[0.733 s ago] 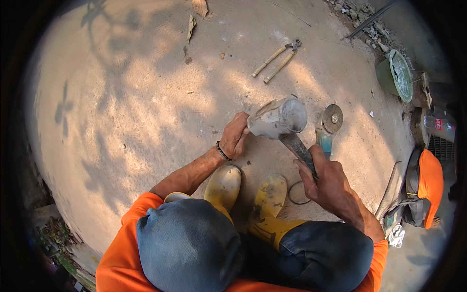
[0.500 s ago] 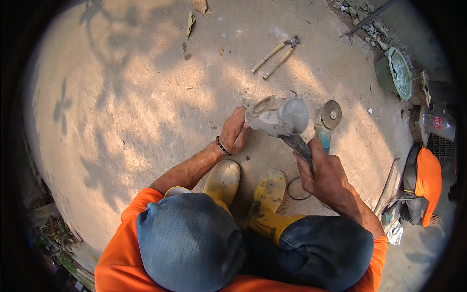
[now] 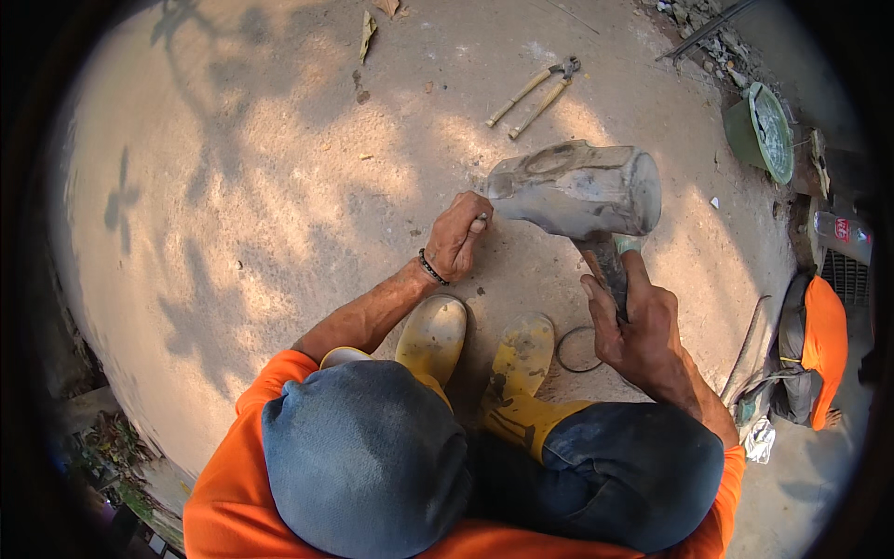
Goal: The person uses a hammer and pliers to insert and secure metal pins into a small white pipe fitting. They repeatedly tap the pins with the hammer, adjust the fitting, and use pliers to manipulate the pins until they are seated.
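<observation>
My right hand (image 3: 644, 337) is wrapped round the dark, worn handle (image 3: 607, 272) of a heavy hammer (image 3: 573, 191). Its scuffed grey metal head is raised toward me, with one end beside my left fist in the picture. My left hand (image 3: 458, 240) is closed, a dark bracelet at its wrist. A small rounded metal end (image 3: 481, 217) pokes out by the thumb; the fist hides the rest, so its kind cannot be told. Behind the hammer lies an angle grinder, mostly covered, with only a bit of its pale teal body (image 3: 629, 244) showing.
Pincers with long pale handles (image 3: 538, 98) lie on the concrete ground ahead. A dark ring (image 3: 579, 349) rests by my right yellow boot (image 3: 521, 359). Along the right side are a green bucket (image 3: 759, 135), a plastic bottle (image 3: 843, 233), an orange-and-black bag (image 3: 819, 335) and rubble (image 3: 712, 51).
The hammer head has come up toward me and shifted right, now covering most of the grinder. My right hand has moved slightly right and down; my left fist has shifted a little right.
</observation>
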`<state>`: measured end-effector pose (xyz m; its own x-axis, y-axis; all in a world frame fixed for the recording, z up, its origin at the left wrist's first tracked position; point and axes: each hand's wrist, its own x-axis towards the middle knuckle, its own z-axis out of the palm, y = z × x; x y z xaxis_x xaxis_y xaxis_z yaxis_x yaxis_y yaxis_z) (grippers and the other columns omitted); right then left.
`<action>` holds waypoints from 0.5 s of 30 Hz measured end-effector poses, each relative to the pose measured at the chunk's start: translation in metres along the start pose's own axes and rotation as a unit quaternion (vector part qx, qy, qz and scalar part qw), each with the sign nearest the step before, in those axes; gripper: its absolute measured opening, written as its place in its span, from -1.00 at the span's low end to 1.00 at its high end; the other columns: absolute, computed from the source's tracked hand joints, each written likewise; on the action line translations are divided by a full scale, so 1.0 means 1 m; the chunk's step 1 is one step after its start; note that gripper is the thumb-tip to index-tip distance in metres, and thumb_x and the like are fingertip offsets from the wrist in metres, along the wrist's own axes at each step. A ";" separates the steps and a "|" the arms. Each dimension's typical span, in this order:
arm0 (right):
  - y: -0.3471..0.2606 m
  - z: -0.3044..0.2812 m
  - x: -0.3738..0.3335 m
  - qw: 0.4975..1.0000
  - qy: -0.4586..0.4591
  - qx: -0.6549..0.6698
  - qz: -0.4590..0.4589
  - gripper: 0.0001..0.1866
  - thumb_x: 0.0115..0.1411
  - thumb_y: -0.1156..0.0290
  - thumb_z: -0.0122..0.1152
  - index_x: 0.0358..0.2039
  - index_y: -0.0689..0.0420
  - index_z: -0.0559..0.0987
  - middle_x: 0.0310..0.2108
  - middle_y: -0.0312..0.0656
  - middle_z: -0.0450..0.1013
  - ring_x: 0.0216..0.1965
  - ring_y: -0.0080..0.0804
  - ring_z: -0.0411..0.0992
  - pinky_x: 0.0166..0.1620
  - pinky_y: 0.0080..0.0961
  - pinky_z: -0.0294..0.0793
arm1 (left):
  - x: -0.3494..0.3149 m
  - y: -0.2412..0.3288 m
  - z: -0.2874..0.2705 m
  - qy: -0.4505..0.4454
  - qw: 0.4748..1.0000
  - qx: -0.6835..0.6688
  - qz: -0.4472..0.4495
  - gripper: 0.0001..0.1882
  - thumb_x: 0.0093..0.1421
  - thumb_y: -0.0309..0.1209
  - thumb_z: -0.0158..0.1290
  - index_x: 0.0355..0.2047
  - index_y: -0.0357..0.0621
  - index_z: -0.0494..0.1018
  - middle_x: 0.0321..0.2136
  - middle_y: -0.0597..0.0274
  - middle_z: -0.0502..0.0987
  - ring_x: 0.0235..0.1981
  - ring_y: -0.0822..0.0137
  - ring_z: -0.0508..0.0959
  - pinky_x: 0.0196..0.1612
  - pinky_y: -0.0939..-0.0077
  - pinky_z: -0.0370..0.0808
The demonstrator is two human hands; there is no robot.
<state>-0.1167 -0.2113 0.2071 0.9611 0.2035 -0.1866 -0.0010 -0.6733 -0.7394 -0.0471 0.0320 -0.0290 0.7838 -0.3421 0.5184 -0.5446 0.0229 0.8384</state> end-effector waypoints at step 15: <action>0.031 0.019 -0.007 0.996 -0.009 -0.085 0.004 -0.66 0.49 0.38 0.30 0.00 0.36 0.37 -0.63 0.22 0.49 -0.54 0.29 0.61 -0.49 0.01 0.54 | -0.012 -0.006 0.000 -0.034 0.993 0.025 -0.106 -0.72 0.66 -0.24 -0.12 -0.02 -0.22 0.42 -0.26 -0.02 0.45 -0.24 -0.03 0.51 -0.05 0.17 0.50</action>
<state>-0.1286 -0.2205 0.1730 0.9560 0.2100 -0.2047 0.0399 -0.7847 -0.6187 -0.0531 0.0360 -0.0398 0.8616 -0.3969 0.3163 -0.3841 -0.1028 0.9175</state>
